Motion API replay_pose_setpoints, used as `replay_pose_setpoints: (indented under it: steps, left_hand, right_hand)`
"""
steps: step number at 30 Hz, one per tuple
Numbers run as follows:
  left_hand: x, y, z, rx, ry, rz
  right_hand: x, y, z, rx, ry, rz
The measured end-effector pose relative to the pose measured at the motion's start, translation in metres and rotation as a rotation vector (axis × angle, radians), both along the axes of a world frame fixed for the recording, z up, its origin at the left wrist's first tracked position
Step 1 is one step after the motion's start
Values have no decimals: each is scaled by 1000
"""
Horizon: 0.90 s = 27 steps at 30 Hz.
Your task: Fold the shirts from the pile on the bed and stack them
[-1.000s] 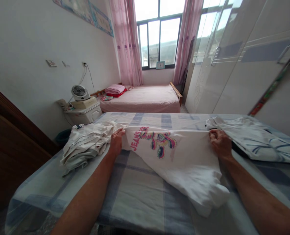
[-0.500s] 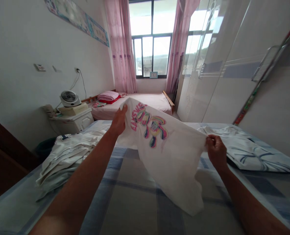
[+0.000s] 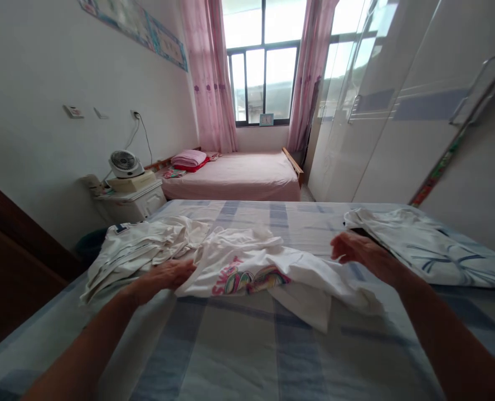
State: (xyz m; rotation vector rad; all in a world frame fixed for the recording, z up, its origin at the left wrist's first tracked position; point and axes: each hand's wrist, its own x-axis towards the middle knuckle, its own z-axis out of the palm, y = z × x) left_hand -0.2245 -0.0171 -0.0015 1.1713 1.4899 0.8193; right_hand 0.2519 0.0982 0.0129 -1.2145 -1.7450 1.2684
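So we've got the white printed garment (image 3: 268,264) lying in a loose, rumpled heap on the checked cover (image 3: 239,351), between a pile of pale clothes (image 3: 142,245) on the left and a white garment with dark lines (image 3: 435,248) on the right. Our left hand (image 3: 170,274) is stretched out at its left edge, fingers reaching along the cloth; we honestly can't tell if they're pinching any fabric. Our right hand (image 3: 358,249) is empty, loosely curved with the fingers apart, hovering past the other end and not gripping anything. We'd call this the laying-down and arranging step: the print faces up, but folds hide part of it and one flap pokes out toward us. Our guess is the next move calls for a fresh hold on the right end, then a gentle pull outward to get those creases out, without nudging the pile just beside our left hand.
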Motion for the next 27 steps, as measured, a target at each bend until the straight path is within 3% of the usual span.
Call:
replay_pose_setpoints:
  steps: [3,6,9,12,15,18,23,25,27]
  left_hand:
    - [7,11,6,60,182,-37]
    - [26,37,16,338,548,-33]
    - [49,71,15,578,943,-5]
    - [70,101,4,595,1126,-9]
    - [83,115,-6,572,1130,-7]
    - [82,110,0,646,1091,63]
    - [50,82,45,784,979,247]
    - [39,72,57,789,965,261]
    - [34,65,57,755,986,206]
  right_hand:
    - [-7,5,-14,164,-370,-70]
    - [-9,5,-27,331,-630,-53]
    - [-14,-1,-34,391,-720,-58]
    - [-22,-9,-39,435,-783,-81]
    - [-27,-15,-43,500,-840,-136]
    - [-26,-18,-39,570,-876,-243]
    - [-19,-19,-21,701,-786,-457]
    - [-18,-21,-18,732,-749,-477]
    - [-17,-27,-20,716,-747,-449]
